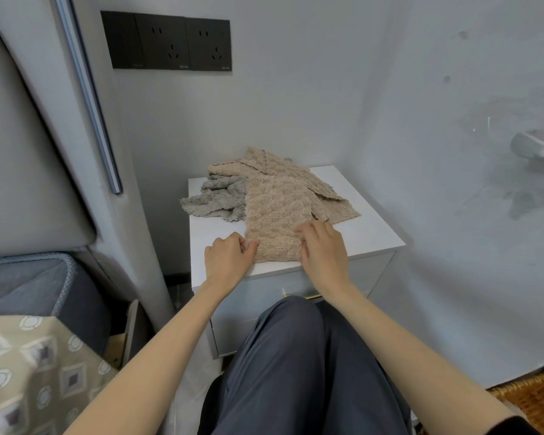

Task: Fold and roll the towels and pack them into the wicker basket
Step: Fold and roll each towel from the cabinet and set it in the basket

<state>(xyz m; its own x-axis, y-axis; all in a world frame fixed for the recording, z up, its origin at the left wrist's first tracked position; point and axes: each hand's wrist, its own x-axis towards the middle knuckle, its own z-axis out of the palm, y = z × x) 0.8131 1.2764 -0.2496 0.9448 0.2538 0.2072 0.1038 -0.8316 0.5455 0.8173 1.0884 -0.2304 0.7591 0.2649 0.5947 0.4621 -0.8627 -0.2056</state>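
A beige towel (277, 215), folded into a long strip, lies on the white bench (368, 233) with its near end at the front edge. The left hand (228, 255) pinches that end's left edge between thumb and curled fingers. The right hand (322, 249) grips the right edge, fingers bent onto the cloth. Behind the strip lie a crumpled grey towel (217, 199) on the left and a second beige towel (296, 171) spread towards the wall. The basket (534, 400) stands on the floor at the lower right, well apart from the towels.
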